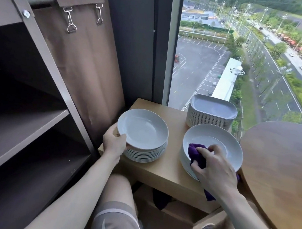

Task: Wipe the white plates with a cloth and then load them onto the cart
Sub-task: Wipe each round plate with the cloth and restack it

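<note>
Two stacks of round white plates stand on a low wooden table (161, 169). My left hand (113, 142) grips the near-left rim of the top plate (143, 128) of the left stack (146, 154), tilting it slightly up. My right hand (213, 167) holds a purple cloth (197, 154) bunched against the inside of the top plate (216, 140) of the right stack. A loose end of the cloth hangs below my wrist. The brown cart (27, 116) with open shelves stands at the left.
A stack of square white plates (212, 109) sits at the table's back right by the window. A round wooden tabletop (281, 165) is close on the right. A brown fabric bag (78, 50) hangs on the cart's side. My knees are below the table edge.
</note>
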The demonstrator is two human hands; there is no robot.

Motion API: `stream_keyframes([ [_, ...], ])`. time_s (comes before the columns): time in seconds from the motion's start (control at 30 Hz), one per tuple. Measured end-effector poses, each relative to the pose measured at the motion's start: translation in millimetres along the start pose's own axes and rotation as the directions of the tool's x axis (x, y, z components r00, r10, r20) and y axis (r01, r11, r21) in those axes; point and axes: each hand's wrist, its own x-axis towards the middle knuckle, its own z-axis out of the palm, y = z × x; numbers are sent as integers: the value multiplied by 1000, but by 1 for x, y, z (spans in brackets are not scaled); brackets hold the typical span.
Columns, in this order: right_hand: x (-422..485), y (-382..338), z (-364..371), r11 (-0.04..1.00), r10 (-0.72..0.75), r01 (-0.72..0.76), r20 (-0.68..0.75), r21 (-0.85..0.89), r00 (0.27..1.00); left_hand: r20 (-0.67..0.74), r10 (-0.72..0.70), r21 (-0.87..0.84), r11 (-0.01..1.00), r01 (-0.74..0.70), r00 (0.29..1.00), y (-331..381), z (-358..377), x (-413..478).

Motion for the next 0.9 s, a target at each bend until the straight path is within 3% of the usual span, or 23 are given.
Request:
stream_keyframes([
  [0.1, 0, 0, 2, 1000, -5, 5, 2, 6, 1000, 21, 45, 72, 996, -47, 999, -2, -3, 1],
  [0.2, 0, 1, 4, 1000, -5, 5, 6, 18, 1000, 42, 79, 276, 957, -87, 996, -2, -4, 4],
  [0.3, 0, 3, 4, 999, -5, 5, 1, 34, 1000, 34, 97, 533, 840, -100, 995, 3, -5, 9],
  [0.4, -1, 6, 4, 999, 1, -1, -1, 52, 1000, 40, 127, 678, 725, -120, 991, 6, -9, 12],
  [0.6, -2, 11, 2, 996, 14, -14, 3, 92, 1000, 96, 103, 769, 624, -139, 990, 5, -9, 20],
  [0.9, 0, 30, -2, 989, 53, -50, -18, 137, 998, 65, 58, 836, 542, -86, 996, 7, -7, 19],
])
